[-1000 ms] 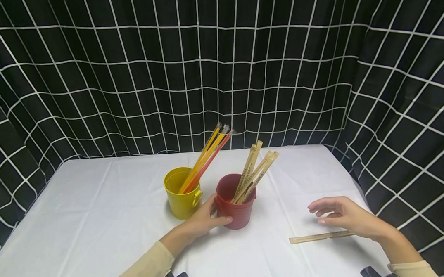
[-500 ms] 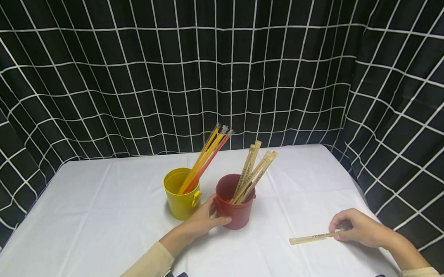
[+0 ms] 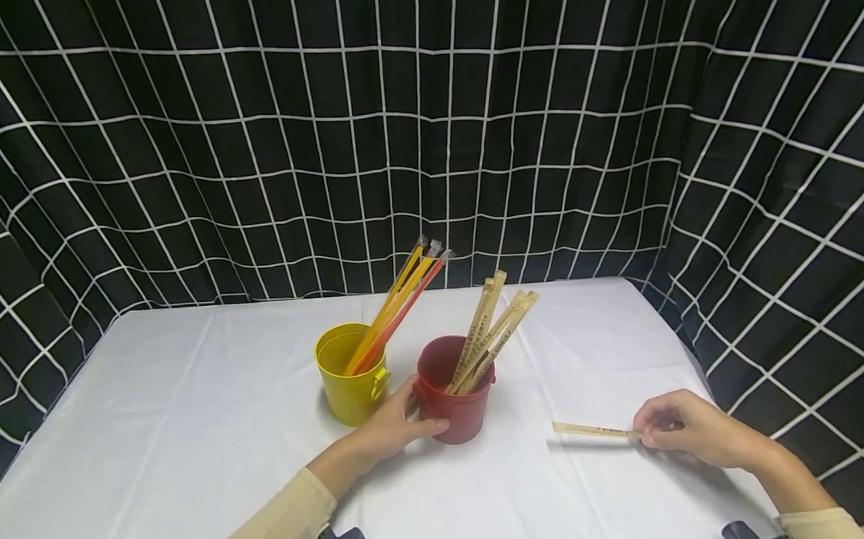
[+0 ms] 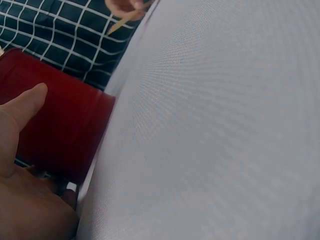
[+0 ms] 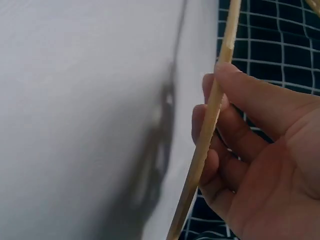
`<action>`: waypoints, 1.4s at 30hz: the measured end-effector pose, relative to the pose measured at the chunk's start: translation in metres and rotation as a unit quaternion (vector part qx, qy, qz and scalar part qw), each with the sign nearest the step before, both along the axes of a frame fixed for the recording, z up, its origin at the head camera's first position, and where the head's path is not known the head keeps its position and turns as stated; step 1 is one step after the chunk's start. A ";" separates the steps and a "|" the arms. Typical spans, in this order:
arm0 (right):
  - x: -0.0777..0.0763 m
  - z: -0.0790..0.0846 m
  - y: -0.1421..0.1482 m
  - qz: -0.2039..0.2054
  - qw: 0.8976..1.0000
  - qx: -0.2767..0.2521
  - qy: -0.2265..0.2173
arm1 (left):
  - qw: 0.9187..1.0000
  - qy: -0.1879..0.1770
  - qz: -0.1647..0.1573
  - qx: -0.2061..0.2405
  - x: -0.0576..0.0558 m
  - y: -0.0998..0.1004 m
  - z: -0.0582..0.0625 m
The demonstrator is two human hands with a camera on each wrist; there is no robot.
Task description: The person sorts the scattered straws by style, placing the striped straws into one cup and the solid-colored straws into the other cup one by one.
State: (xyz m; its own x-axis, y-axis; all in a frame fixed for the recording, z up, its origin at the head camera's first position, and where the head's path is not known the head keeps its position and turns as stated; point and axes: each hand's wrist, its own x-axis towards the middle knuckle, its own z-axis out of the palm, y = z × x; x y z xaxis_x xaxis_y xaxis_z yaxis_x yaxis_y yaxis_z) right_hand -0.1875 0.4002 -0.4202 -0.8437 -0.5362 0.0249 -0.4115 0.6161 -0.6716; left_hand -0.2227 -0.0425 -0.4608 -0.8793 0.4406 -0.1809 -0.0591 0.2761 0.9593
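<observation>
My left hand [image 3: 391, 424] holds the small red bucket [image 3: 463, 418], its thumb on the front wall and its other fingers round the left side. Several paper-wrapped straws [image 3: 478, 336] with printing lean to the right inside that bucket. My right hand [image 3: 692, 427] pinches one more paper-wrapped straw [image 3: 591, 430] near its right end. This straw is raised off the white cloth, with its shadow below. In the right wrist view the straw [image 5: 212, 107] lies between the thumb and the curled fingers. In the left wrist view the red bucket [image 4: 57, 110] stands upright on the cloth.
Just left of the red bucket stands a yellow bucket [image 3: 351, 398] with yellow and red straws [image 3: 397, 307] in clear wrappers. White cloth [image 3: 193, 441] covers the table. A black curtain with a white grid [image 3: 426, 141] hangs behind and at both sides.
My right hand came down onto the straw lying on the cloth, pinched it and lifted it; its free end has risen. The left hand keeps its hold on the red bucket.
</observation>
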 end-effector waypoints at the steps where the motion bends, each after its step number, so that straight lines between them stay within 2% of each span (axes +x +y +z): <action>1: -0.001 0.002 -0.002 -0.002 1.000 0.001 0.006 | 1.000 0.000 0.002 0.001 0.000 -0.001 -0.001; 11: -0.004 0.031 -0.022 -0.045 0.998 0.032 0.036 | 1.000 0.001 0.001 -0.008 0.002 -0.001 0.000; 16: -0.007 0.054 -0.033 -0.073 0.996 0.011 0.054 | 1.000 0.006 0.004 -0.008 -0.004 -0.001 0.006; 20: -0.007 0.065 -0.038 -0.074 0.995 -0.032 0.057 | 1.000 0.003 0.005 -0.008 -0.005 -0.001 0.007; 30: -0.011 0.062 -0.050 -0.070 0.990 -0.120 0.011 | 1.000 -0.017 0.010 -0.006 0.004 -0.002 0.002; 42: -0.021 0.064 -0.067 -0.065 0.974 -0.216 -0.016 | 1.000 -0.011 0.012 -0.001 0.001 -0.001 0.000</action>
State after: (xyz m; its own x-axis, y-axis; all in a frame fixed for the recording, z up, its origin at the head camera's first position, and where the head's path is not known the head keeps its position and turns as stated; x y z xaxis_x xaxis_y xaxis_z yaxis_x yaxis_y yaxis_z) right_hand -0.2081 0.3331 -0.3558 -0.9080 -0.3697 0.1969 -0.3228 0.3180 -0.8914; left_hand -0.2217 -0.0436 -0.4605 -0.8853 0.4193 -0.2009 -0.0867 0.2756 0.9573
